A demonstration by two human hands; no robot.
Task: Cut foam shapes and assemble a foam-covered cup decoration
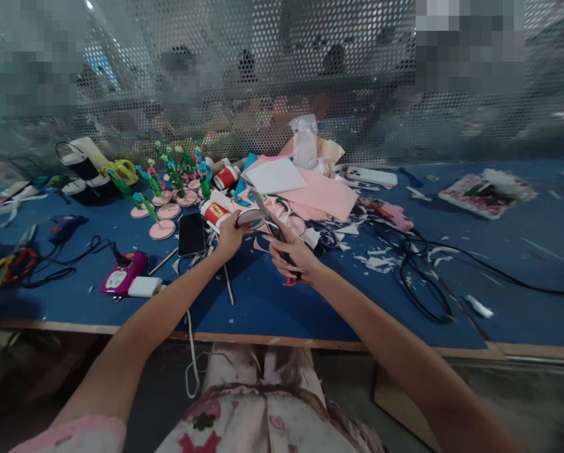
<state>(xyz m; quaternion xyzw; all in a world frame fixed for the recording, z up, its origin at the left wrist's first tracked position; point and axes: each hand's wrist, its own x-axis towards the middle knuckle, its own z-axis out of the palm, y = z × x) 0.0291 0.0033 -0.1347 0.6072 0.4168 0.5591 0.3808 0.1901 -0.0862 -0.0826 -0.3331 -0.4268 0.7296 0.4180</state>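
My left hand [231, 238] is closed on the edge of a round pale piece [250, 218], greyish with a light rim; I cannot tell its exact kind. In my right hand [300, 250] is a pair of scissors [263, 206], its blades pointing away from me beside that piece. The fingers wrap round the dark and red handles, so part of the scissors is hidden. Just beyond my left hand lies a red and white paper cup [214, 214] on its side. A black phone [192, 234] rests left of it.
Several green flower-like crafts on pink round bases [161, 229] stand at left. Pink paper sheets [326, 195] and a white sheet [276, 175] are heaped ahead. A purple power bank [124, 274] lies near left; black cables [404, 277] and paper scraps spread right. Perforated metal screen [272, 113] behind.
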